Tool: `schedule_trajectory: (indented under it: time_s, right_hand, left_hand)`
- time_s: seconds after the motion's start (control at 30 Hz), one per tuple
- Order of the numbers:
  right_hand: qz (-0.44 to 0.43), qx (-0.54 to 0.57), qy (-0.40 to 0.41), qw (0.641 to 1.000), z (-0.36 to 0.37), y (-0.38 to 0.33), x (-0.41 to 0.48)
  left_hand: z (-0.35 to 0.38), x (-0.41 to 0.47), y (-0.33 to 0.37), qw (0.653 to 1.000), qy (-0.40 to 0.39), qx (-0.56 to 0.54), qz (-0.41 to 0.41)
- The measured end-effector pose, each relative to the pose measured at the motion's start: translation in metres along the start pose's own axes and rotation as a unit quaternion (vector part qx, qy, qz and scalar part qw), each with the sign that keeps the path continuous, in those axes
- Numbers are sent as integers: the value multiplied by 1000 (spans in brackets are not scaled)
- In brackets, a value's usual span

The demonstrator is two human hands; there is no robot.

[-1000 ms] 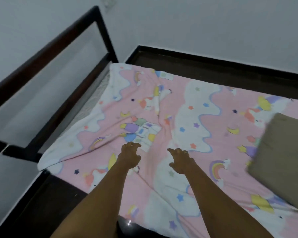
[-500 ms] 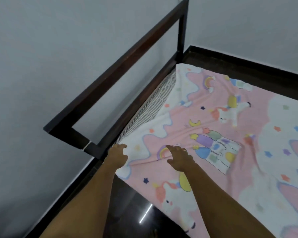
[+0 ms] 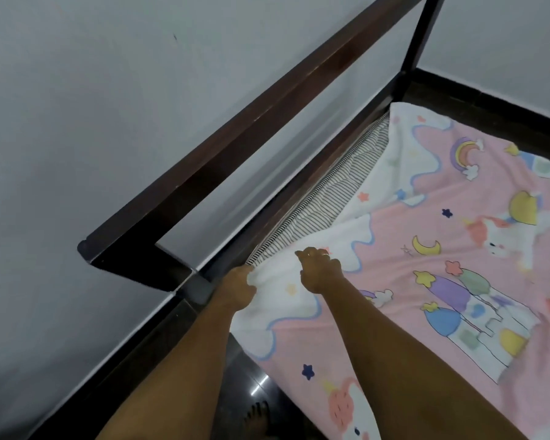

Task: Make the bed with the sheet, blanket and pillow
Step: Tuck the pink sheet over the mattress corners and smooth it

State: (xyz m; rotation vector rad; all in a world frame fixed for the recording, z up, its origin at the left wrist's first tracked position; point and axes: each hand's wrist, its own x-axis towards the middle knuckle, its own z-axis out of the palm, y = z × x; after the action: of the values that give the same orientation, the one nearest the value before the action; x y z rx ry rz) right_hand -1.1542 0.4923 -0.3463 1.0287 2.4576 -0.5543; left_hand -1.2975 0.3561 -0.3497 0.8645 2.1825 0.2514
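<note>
A pink and white sheet (image 3: 410,274) printed with unicorns, rainbows and a castle lies spread over the bed. Its near left corner is bunched in my left hand (image 3: 235,289), which grips the cloth at the mattress corner. My right hand (image 3: 319,271) rests on the white part of the sheet just to the right, fingers curled down onto the fabric. A strip of the striped mattress (image 3: 327,208) shows bare along the headboard side. No pillow or blanket is in view.
The dark wooden headboard frame (image 3: 235,147) runs diagonally along the left, tight against a grey wall. A dark bed rail (image 3: 489,100) lies at the far side. Below the bed edge is dark glossy floor (image 3: 254,385) with a bare foot (image 3: 256,420).
The view has swung left toward the headboard corner. Both hands moved from the middle of the sheet to its near left corner, and my left hand has taken hold of that corner.
</note>
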Motion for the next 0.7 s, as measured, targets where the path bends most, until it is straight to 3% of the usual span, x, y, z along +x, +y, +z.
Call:
schedule_trajectory:
  time_s: [0.3,0.47,0.6,0.7]
  right_hand:
    - [10,2,-1,1000,16,-36,76]
    - [53,42,-70,995,50,-37,85]
    - [57,51,12,997,68,-44,64]
    - [12,61,90,994,61,-56,57]
  left_hand:
    - [30,38,-44,993,-24,116,-21]
    - [52,41,-50,986,52,156,3]
    - [64,31,-53,977,99,185,38]
    - [58,24,-58,988,79,121,46]
